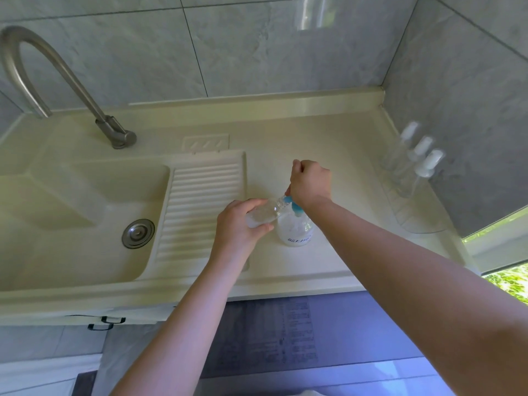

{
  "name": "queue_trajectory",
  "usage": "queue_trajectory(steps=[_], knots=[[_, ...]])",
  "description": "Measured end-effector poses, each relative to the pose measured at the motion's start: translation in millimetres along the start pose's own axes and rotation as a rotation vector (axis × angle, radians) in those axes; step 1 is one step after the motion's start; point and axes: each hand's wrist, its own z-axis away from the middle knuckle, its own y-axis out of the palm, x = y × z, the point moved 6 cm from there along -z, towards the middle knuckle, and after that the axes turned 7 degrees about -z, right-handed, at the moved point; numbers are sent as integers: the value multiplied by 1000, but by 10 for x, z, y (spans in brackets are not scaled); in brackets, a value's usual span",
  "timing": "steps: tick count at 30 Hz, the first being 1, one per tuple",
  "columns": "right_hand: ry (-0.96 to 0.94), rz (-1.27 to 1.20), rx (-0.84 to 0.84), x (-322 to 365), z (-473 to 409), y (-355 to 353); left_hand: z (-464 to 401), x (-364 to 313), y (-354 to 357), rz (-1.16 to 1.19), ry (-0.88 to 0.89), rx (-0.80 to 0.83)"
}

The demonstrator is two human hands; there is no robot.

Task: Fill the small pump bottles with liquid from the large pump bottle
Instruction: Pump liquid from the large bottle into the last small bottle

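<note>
The large pump bottle (295,229), clear with a blue pump head and blue lettering, stands on the cream counter (328,144) right of the washboard. My right hand (310,181) is curled over its blue pump top from above. My left hand (238,224) grips a small clear bottle (264,212), tilted on its side, its open neck held against the blue spout. The small bottle's pump cap is off and I cannot see it. Three more small clear pump bottles (411,160) with white tops stand at the counter's right, against the wall.
A cream sink basin (80,212) with a steel drain (138,233) lies to the left, a ribbed washboard (197,207) beside it. A curved steel faucet (57,81) rises at the back left. A clear plastic tray (420,221) holds the small bottles at the right.
</note>
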Motion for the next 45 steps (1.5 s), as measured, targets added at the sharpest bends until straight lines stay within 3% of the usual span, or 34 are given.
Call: queue_trajectory(steps=[45], knots=[[-60, 14, 26, 58, 17, -53, 18, 31, -27, -6, -23, -5]])
